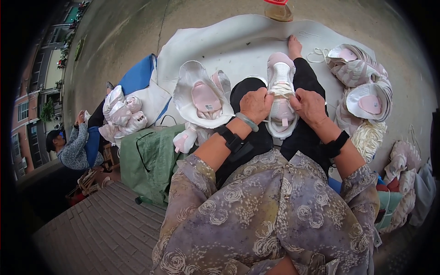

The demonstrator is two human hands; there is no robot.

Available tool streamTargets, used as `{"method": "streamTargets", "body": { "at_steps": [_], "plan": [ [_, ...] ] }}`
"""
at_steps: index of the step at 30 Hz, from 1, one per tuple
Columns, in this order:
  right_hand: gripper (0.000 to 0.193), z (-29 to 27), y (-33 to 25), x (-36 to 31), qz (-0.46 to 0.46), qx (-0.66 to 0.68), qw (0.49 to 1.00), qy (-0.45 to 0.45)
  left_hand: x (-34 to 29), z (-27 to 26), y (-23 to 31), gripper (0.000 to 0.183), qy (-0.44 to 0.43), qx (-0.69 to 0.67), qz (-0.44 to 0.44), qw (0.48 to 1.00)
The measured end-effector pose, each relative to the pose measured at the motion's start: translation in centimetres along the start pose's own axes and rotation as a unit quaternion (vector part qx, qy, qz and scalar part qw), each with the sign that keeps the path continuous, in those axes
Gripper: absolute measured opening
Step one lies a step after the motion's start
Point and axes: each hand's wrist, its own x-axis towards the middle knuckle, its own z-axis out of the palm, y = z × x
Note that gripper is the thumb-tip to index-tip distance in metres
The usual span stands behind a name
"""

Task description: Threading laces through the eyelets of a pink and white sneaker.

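Pale pink mesh and white padded panels make up the sneaker (281, 96) lying across my lap, on black trousers (308, 82). Its long axis runs away from me: the rounded toe points toward my bare foot (294, 46), and the heel end sits nearest my body. White laces cross its upper.

Left hand (255, 104) is curled against the shoe's left side, fingers folded into a closed grip at the lace edge, a green bangle (247, 122) and a black strap on that wrist. Right hand (310, 106) presses the shoe's right side, fingers bent and closed on the upper. Both forearms come up from the lower edge, angled inward, in floral sleeves.

Just left lies an unfinished shoe upper (202, 98), white with a pink insole, floppy and flared. More stacked uppers (364, 82) sit to my right on a grey sheet (238, 41) spread over the concrete ground.
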Motion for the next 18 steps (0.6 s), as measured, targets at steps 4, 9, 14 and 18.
{"method": "streamTargets", "body": {
  "at_steps": [4, 9, 14, 18],
  "plan": [
    [0.021, 0.9, 0.3, 0.1, 0.010, 0.013, 1.000, -0.019, -0.9, 0.9, 0.0, 0.021, 0.019, -0.039, -0.026, 0.999],
    [0.008, -0.1, 1.8, 1.4, -0.159, -0.177, 0.968, 0.083, 0.2, -1.0, -1.0, 0.012, 0.082, 0.151, 0.090, 0.981],
    [0.010, 1.2, 0.9, 1.3, -0.042, 0.050, 0.993, 0.094, 1.5, -2.0, -1.8, 0.009, 0.122, 0.070, 0.115, 0.983],
    [0.012, 2.1, 1.0, 1.4, 0.039, 0.448, 0.892, 0.052, 2.3, -1.2, -0.7, 0.016, 0.028, -0.316, 0.000, 0.948]
  ]
}}
